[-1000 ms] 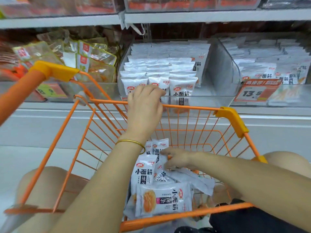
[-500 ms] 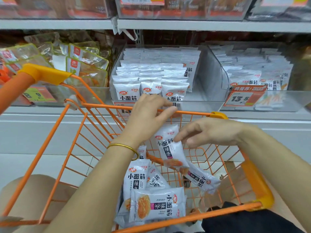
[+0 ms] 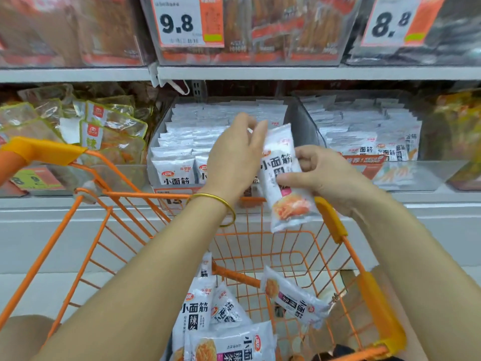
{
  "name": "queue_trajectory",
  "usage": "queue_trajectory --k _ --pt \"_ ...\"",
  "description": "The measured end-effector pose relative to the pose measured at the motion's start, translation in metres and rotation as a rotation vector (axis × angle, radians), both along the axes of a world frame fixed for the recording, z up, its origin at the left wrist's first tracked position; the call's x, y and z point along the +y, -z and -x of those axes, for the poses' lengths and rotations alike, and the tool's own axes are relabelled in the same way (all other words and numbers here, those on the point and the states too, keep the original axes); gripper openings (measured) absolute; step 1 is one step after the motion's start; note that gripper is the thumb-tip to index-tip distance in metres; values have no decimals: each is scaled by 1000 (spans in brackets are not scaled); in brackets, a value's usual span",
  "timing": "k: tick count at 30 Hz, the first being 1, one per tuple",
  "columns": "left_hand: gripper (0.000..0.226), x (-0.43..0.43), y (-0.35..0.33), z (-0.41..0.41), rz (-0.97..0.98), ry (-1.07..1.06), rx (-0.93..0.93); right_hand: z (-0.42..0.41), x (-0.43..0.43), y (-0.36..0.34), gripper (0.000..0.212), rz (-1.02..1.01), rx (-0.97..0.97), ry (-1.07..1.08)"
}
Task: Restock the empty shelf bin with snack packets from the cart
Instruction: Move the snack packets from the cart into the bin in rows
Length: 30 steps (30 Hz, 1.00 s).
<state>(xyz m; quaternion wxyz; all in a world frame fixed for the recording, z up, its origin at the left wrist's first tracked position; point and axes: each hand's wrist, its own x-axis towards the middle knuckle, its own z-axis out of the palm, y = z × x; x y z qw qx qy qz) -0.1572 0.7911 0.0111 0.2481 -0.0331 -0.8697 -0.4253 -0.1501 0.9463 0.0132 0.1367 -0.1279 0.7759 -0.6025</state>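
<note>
A white snack packet (image 3: pixel 282 178) with black characters and an orange food picture is held upright above the cart's front rail. My right hand (image 3: pixel 320 178) grips its right edge with curled fingers. My left hand (image 3: pixel 234 160), a gold bangle on the wrist, touches the packet's upper left edge, fingers nearly straight. Behind the hands stands the clear shelf bin (image 3: pixel 299 121), holding rows of the same white packets with a gap on its right side. Several more packets (image 3: pixel 294 298) lie in the bottom of the orange wire cart (image 3: pixel 330 220).
A neighbouring clear bin (image 3: pixel 369 134) to the right holds similar white packets. Transparent bags (image 3: pixel 109 128) fill the bin on the left. The upper shelf (image 3: pixel 260 72) carries red packets and price tags 9.8 and 8.8. My knees flank the cart.
My right hand has lifted a packet out of the cart up to bin height. My left hand left the front of the bin's packets and now meets the raised packet.
</note>
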Motion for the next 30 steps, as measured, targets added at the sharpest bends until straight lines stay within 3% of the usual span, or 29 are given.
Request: queue_trajectory --k 2,5,9,16,22,26,30 --pt "31 -1 2 17 105 -45 22 23 4 -10 33 -84 154 227" --pt "46 -6 12 40 475 -50 -51 60 -6 -17 34 -273 369 473" --pt "44 -7 27 56 786 -9 -221 116 -35 6 31 -461 371 543" --pt "48 -12 38 57 831 -15 -224 172 -46 67 48 -400 56 554" --pt "81 -11 42 54 825 -60 -149 187 -45 85 53 -576 82 480" --pt "83 -10 44 56 832 -85 -136 195 -52 84 46 -505 166 534" --pt "82 -10 43 55 816 -76 -146 197 -56 86 47 -505 107 541"
